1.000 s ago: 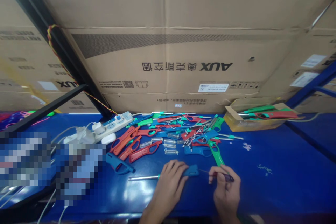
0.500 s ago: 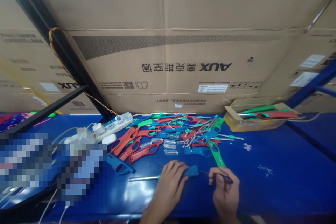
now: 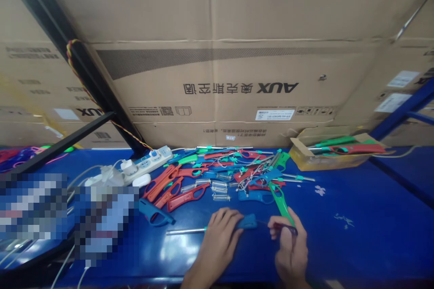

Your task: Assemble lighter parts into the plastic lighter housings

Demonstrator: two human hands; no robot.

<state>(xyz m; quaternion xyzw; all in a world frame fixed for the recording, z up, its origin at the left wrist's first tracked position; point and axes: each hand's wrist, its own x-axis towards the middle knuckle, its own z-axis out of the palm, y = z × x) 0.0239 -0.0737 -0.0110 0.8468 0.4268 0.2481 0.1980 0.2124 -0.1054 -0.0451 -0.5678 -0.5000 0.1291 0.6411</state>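
Note:
My left hand (image 3: 222, 235) is closed over a blue gas lighter (image 3: 247, 221) lying on the table. The lighter's metal tube (image 3: 185, 231) sticks out to the left of the hand, and its blue handle end shows on the right. In my right hand (image 3: 290, 248) is a screwdriver (image 3: 286, 229) with a dark handle, gripped between thumb and fingers. Its thin shaft points left to the end of the blue handle; whether the tip touches is too small to tell. A green lighter shell (image 3: 281, 203) lies just beyond my right hand.
Behind my hands lies a pile of red lighter shells (image 3: 188, 195), blue shells (image 3: 154, 212), clear fuel tanks (image 3: 220, 189) and wires. A power strip (image 3: 149, 162) sits at left. An open carton (image 3: 322, 162) with lighter parts stands at the back right. Cardboard (image 3: 237, 63) walls the rear.
My right hand has shifted slightly left and its grip on the screwdriver has turned a little. The left hand and the blue lighter stay in place.

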